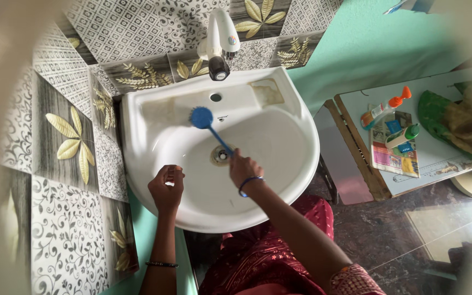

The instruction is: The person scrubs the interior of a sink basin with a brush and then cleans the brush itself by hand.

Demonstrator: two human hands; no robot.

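My right hand [243, 167] grips the handle of a blue scrub brush [202, 118] over a white wall-mounted washbasin [301, 136]. The brush head rests against the basin's back slope, below the overflow hole. Its handle runs down past the drain [219, 155] into my fist. My left hand [167, 186] is curled on the basin's front left rim, its fingers closed with nothing seen in them. A white tap [220, 41] with a dark spout hangs above the basin's back edge.
Patterned tiles cover the wall to the left and behind the basin. To the right stands a small table [438, 158] with two cleaner bottles [386, 106], a newspaper and a green cloth. The floor is dark stone.
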